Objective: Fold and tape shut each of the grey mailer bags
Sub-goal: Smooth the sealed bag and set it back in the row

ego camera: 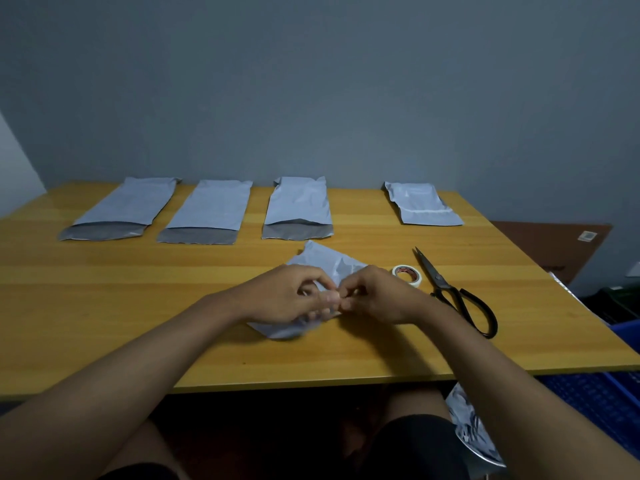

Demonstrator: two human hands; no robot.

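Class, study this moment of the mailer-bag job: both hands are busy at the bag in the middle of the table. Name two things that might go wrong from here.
1. Both hands, left hand and right hand, pinch something small over the crumpled mailer bag; if it is tape, it may stick to the fingers or go on crooked.
2. The scissors lie open beside the tape roll, points away; a reach for tape might brush the blades.

Both forearms reach fwd and converge, left hand and right hand fingertip to fingertip w/ fingers curled, seemingly pinching something small between them.
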